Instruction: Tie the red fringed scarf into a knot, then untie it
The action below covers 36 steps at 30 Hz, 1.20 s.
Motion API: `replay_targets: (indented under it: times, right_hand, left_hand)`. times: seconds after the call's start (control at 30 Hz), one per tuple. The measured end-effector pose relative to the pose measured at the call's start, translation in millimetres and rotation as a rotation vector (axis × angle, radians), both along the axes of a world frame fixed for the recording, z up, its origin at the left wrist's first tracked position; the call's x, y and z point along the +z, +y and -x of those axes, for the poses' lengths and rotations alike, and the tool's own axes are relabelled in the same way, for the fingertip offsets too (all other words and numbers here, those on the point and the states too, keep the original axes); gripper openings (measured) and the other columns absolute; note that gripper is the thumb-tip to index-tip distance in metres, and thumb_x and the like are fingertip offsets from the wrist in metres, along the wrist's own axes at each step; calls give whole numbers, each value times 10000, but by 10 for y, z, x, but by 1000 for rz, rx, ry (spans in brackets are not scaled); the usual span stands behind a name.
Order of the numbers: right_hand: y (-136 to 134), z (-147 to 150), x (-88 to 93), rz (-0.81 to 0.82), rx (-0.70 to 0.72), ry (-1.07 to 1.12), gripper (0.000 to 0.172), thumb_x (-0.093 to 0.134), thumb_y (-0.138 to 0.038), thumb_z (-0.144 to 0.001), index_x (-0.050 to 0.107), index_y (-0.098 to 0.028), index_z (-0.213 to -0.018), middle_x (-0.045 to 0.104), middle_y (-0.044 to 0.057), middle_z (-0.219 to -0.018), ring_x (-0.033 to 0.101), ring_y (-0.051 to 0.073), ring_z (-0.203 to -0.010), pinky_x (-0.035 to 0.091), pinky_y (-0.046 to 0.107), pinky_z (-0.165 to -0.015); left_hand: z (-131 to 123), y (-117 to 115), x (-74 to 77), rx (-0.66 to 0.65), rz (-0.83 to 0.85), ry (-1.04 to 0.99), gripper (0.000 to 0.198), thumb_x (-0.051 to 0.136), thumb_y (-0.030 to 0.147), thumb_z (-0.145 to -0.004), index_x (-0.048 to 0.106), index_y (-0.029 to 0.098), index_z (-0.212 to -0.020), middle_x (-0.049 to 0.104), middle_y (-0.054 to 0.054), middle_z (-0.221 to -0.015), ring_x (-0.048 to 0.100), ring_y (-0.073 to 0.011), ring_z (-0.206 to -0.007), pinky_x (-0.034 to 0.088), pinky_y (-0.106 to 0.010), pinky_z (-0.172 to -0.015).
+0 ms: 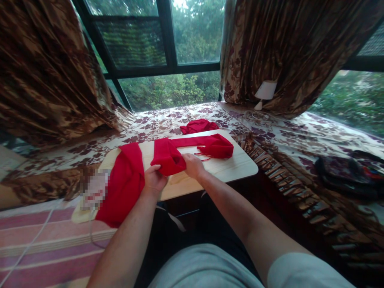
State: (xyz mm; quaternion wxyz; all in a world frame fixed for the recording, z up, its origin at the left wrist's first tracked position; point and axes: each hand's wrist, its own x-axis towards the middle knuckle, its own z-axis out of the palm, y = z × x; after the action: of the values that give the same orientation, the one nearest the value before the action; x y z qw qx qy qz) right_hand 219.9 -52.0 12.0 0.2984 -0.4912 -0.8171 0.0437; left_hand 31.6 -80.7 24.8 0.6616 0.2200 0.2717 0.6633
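Note:
A long red scarf [166,154] with a fringed end lies across a pale wooden board [241,165]. My left hand [155,179] is closed on the near left edge of a folded part of it, thumb on top. On the right edge of that same fold, my right hand [193,165] grips the fabric, its fingertips partly hidden by the cloth. The scarf's fringed end loops round at the right of the board. A wide piece of red cloth [126,188] drapes over the board's left side; whether it joins the scarf, I cannot tell.
Behind the board, a crumpled red cloth [199,126] rests on the floral window-seat cover [156,120]. A small white lamp [265,90] stands by the curtain. At the right lies a dark bag [345,176]. A striped cover [27,244] and white cable are at the left.

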Motion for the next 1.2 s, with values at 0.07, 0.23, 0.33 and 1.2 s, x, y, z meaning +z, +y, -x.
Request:
replay_targets:
  times: [0.07,0.23,0.33,1.2]
  right_hand:
    - [0,-8,-1,7,3,-20,362,572,-105,-818,632,-188,-1165,676,114,-1130,603,242,-1054,456,350,-948]
    - [30,-14,-37,-53,133,-16,349,549,-76,-800,683,-208,-1093,682,79,-1176,574,221,-1140,437,343,-1023]
    - [41,-6,-41,-106,238,-17,306,527,-70,-802,687,-178,-1040,686,95,-1184,544,211,-1211,416,342,-1067]
    - [-152,5,51,-145,158,-182,142,538,-276,-836,638,-178,-852,692,66,-776,612,205,-727,428,330,-774]
  left_hand:
    - [2,-7,7,9,14,29,349,619,136,-651,734,148,-981,765,-58,-931,715,-222,-905,562,-357,-885]
    - [19,-14,55,36,-35,-12,309,641,201,-745,723,167,-1041,760,-62,-1027,697,-225,-1004,540,-371,-943]
    - [17,-30,71,31,-64,-31,335,659,213,-744,717,184,-1073,757,-56,-1051,692,-225,-1024,532,-385,-968]
    - [-33,-155,67,-168,-40,40,538,647,309,-742,673,122,-1246,751,-145,-1039,700,-333,-1029,541,-503,-961]
